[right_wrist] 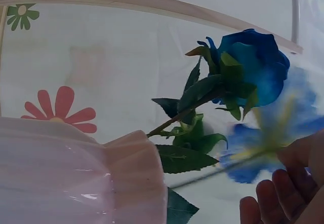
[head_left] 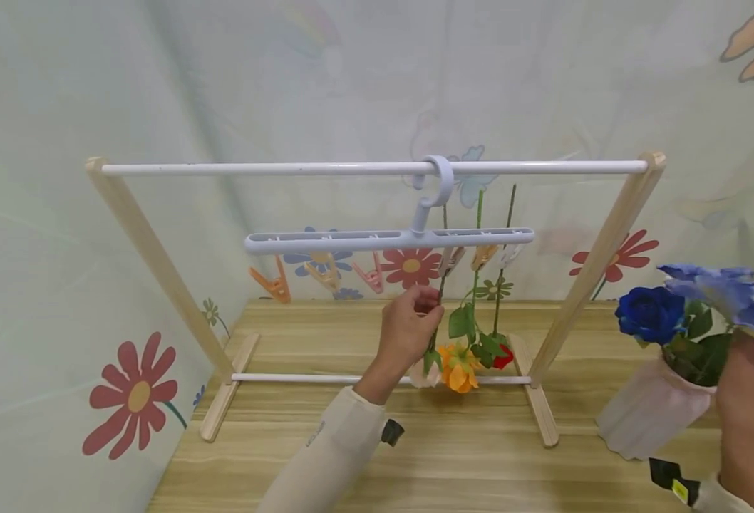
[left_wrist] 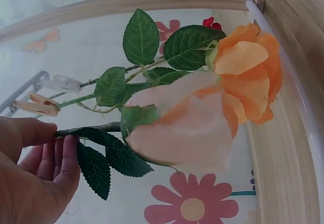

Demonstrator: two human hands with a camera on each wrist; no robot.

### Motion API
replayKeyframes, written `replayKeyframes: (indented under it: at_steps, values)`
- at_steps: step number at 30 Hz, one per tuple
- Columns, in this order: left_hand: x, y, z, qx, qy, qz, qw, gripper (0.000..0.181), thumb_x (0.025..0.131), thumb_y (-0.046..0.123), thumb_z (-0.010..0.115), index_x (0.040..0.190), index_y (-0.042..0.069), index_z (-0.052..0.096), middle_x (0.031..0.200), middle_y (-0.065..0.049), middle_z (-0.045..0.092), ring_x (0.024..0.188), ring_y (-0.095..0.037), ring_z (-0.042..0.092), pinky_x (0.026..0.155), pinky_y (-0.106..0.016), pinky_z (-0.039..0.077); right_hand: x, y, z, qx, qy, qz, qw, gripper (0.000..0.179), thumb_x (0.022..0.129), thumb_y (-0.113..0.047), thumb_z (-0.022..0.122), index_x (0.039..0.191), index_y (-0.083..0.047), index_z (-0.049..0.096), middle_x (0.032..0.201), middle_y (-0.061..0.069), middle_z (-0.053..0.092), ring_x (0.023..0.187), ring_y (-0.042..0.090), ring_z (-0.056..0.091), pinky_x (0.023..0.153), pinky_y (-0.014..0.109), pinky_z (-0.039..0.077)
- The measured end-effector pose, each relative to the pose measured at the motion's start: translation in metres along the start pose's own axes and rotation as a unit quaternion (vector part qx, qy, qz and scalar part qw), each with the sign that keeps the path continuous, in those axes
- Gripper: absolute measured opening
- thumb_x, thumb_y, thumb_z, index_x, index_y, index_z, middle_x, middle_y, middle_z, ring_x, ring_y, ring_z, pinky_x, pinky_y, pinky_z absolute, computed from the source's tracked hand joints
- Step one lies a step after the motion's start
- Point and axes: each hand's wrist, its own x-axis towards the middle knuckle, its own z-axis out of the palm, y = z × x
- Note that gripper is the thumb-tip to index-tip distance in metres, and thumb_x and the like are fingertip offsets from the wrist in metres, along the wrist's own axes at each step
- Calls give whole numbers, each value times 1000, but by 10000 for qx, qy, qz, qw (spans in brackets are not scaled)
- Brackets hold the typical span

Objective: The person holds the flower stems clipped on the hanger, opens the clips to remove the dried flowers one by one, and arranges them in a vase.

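Observation:
My left hand (head_left: 409, 324) pinches the dark stem of a pale pink rose (left_wrist: 177, 133) hanging head down from a clip on the grey-blue hanger (head_left: 345, 244). Beside it an orange flower (head_left: 459, 370) and a red flower (head_left: 502, 358) hang the same way, their stems in an orange-tan clip (head_left: 483, 256) and a white clip (head_left: 510, 255). At the far right, my right hand (head_left: 752, 406) pinches the stem of a light blue flower (right_wrist: 243, 155) just below its head. That stem runs down into a white fluted vase (head_left: 656, 406). A dark blue rose (head_left: 649, 313) also stands there.
The hanger hooks over the white top bar (head_left: 255, 169) of a wooden rack. Orange (head_left: 277, 287), cream (head_left: 326, 274) and pink (head_left: 372, 278) clips dangle from its left half. Wooden feet (head_left: 229, 388) stand on the wood-grain table (head_left: 467, 463); a flower-printed curtain hangs behind.

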Motion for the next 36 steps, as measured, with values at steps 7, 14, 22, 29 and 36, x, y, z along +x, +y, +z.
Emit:
replayKeyframes:
  at_steps: [7,14,22,29,36]
  values:
    - [-1,2,-3,8,-9,15,10000,19,90,12,73,107,3,72,96,-8,76,88,-21,73,84,-32,61,-13,-25,-12,-603,-202,592,9962,47,103,-51,44,137,-25,63,119,-13,63,82,-21,30,92,6,38]
    - [-2,3,-4,28,-31,60,10000,19,90,11,73,107,2,72,95,-8,76,87,-21,73,83,-30,61,-33,-45,-12,1082,-154,-74,9940,10,100,-32,60,104,-41,59,92,-34,47,85,-15,43,85,11,38]
    - [-4,5,-4,86,-112,-72,9999,16,91,13,73,106,7,72,96,-5,76,87,-17,71,80,-27,61,-55,-61,4,1849,-629,-1098,9746,8,91,-16,72,100,-18,72,92,-32,52,80,-11,52,74,10,42]
    - [-6,6,-4,41,-148,-60,9999,17,92,14,72,107,6,72,95,-5,75,86,-16,71,80,-27,61,-72,-77,27,1728,-1611,-1396,9616,30,92,-18,73,114,1,70,94,-28,56,84,-10,55,76,6,44]
    - [-8,6,-3,42,-166,-46,9998,18,92,15,73,107,6,72,94,-4,76,86,-16,71,81,-29,61,-86,-90,48,1550,-2424,-1412,9473,33,94,-23,72,120,-4,67,109,9,71,85,-7,56,79,2,43]
